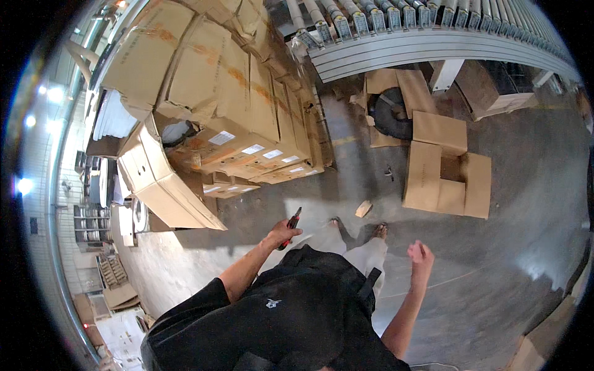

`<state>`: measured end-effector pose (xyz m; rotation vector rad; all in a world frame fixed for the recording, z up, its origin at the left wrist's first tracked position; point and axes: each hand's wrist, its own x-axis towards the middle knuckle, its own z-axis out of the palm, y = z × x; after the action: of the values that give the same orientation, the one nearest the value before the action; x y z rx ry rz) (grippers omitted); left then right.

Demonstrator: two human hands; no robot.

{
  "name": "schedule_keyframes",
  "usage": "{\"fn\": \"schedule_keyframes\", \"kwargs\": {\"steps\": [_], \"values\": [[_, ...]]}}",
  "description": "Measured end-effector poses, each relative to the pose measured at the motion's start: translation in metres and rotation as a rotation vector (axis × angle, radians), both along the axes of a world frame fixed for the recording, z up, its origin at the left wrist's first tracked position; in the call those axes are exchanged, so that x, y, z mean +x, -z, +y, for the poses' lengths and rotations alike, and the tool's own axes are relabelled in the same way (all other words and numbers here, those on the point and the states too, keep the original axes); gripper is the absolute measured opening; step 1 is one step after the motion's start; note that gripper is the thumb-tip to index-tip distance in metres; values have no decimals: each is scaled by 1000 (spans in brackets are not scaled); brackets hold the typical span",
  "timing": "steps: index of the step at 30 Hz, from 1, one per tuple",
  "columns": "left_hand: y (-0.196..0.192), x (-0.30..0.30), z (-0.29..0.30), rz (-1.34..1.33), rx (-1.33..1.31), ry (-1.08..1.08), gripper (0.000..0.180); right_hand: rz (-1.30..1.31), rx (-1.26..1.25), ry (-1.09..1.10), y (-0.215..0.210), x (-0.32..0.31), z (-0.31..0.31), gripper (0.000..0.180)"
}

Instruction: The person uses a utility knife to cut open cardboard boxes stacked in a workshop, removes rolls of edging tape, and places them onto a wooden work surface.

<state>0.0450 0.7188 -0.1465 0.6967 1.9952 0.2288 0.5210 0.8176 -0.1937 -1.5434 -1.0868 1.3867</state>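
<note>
My left hand [281,234] is wrapped round a red and black utility knife [291,230], its tip pointing up and away from me. It is held out in front of my body, over the floor. My right hand [421,252] hangs at my right side with its fingers curled in and slightly blurred; nothing shows in it. The nearest thing to it is an open cardboard box [422,176] on the floor, flaps spread. Left of my left hand, a torn-open carton [158,179] leans out from a tall stack of taped cartons [247,117].
A roller conveyor [445,52] crosses the far side. Beneath it sit a box holding a black round coil or tyre [391,113] and another carton [495,93]. A small cardboard piece [364,208] lies near my feet. Racks and shelves [93,222] line the left.
</note>
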Motion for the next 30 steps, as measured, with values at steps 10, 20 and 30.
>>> {"fn": "schedule_keyframes", "kwargs": {"steps": [10, 20, 30], "values": [[21, 21, 31, 25, -37, -195, 36, -79, -100, -339, -36, -50, 204, 30], [106, -65, 63, -183, 56, -652, 27, 68, -100, -648, -15, -213, 315, 30], [33, -114, 156, -71, 323, -589, 38, 16, 464, -1023, -145, -556, 481, 34]]}}
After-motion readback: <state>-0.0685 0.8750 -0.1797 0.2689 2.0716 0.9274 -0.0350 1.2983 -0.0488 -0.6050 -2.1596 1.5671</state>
